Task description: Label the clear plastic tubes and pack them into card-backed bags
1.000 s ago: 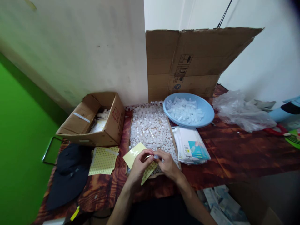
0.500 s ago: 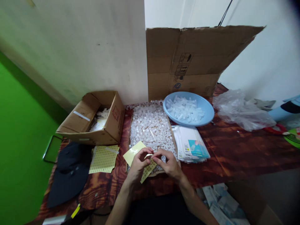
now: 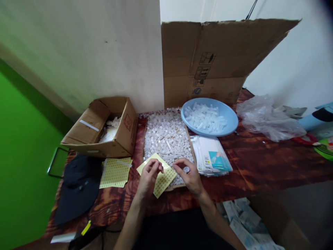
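Above a yellow sticker sheet (image 3: 164,180), my left hand (image 3: 149,173) is closed in a pinch. Something tiny may be at its fingertips, too small to name. My right hand (image 3: 191,177) is curled with thumb and index finger close together, and a small clear round plastic piece (image 3: 186,169) shows inside its fingers. The sheet carries rows of small round stickers and lies across the front of a shallow cardboard tray (image 3: 171,188). Many small white and clear plastic pieces (image 3: 166,133) fill that tray. A gap separates the two hands.
Left stand an open cardboard box (image 3: 125,139), more sticker sheets (image 3: 116,177) and a black cap (image 3: 78,187). Right of the tray are a blue basin (image 3: 229,129) of clear tubes, a stack of printed packets (image 3: 212,156) and a plastic bag (image 3: 267,118). Cardboard (image 3: 182,62) leans behind.
My hands have moved apart, the left slightly left and the right slightly right. The pale curled bit between them no longer shows. The sticker sheet now lies flatter and is more exposed.
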A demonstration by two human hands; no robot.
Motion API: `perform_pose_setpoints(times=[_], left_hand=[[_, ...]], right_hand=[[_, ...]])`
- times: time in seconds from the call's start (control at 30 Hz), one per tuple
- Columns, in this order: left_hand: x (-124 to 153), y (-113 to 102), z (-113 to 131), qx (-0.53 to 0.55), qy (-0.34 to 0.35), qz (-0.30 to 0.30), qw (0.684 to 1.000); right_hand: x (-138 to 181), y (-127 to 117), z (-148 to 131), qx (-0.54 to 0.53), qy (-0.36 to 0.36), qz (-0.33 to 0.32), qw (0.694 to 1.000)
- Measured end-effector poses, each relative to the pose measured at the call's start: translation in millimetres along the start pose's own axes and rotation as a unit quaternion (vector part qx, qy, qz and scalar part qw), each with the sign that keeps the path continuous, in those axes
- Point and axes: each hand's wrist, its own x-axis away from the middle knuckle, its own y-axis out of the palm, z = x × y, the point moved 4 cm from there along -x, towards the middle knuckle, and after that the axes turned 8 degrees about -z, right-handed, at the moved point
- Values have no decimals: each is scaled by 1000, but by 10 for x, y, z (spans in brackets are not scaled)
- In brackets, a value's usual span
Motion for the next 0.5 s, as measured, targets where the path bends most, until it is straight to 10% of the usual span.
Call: perform_pose_setpoints(times=[0.37,0.5], left_hand=[[164,-393,197,-209,38,25,977],[217,-295,83,-438,72,-50,895]], right_hand=[[52,-99,295,115,57,-58,990],[30,-34,413,154,80,-68,982]])
